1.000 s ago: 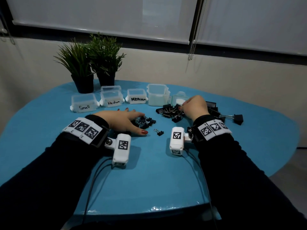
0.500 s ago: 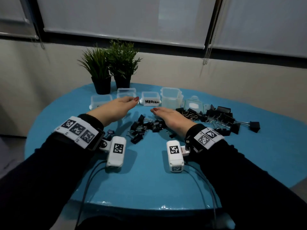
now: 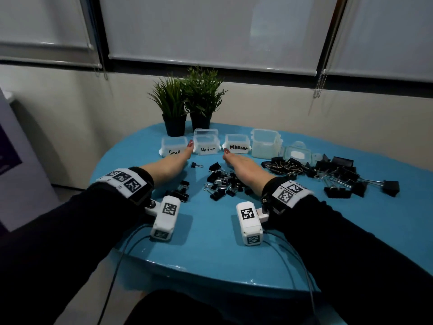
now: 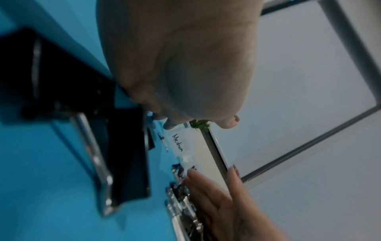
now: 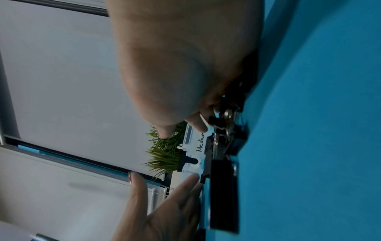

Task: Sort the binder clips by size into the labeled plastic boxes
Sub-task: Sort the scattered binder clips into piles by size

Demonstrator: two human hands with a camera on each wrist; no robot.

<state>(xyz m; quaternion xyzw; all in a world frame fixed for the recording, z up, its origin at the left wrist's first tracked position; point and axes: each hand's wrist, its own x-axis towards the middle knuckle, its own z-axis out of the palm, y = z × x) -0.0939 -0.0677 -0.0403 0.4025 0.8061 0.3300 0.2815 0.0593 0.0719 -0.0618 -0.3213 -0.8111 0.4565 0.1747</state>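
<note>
Black binder clips lie in heaps on the blue table [image 3: 210, 242]: small ones [image 3: 222, 181] in the middle, medium ones [image 3: 285, 166] and large ones [image 3: 339, 177] to the right. Behind them stand clear boxes marked Small [image 3: 174, 147], Medium [image 3: 207, 145] and MEDIUM [image 3: 236, 144]. My left hand [image 3: 180, 156] and right hand [image 3: 234, 159] stretch forward with straight fingers, one on each side of the small heap, holding nothing. The left fingertips reach the gap between Small and Medium; the right fingertips reach MEDIUM. In the left wrist view the Medium box [image 4: 178, 145] shows past my palm.
A taller unlabelled box [image 3: 266, 143] and a loose lid [image 3: 297, 153] sit right of the labeled boxes. Two potted plants [image 3: 187, 106] stand behind them. One small clip [image 3: 195, 164] lies between my hands, and a few clips [image 3: 180, 191] lie by my left wrist.
The left hand left the small clips and the right hand left the medium heap. Both straightened and reached forward toward the boxes, flanking the small heap.
</note>
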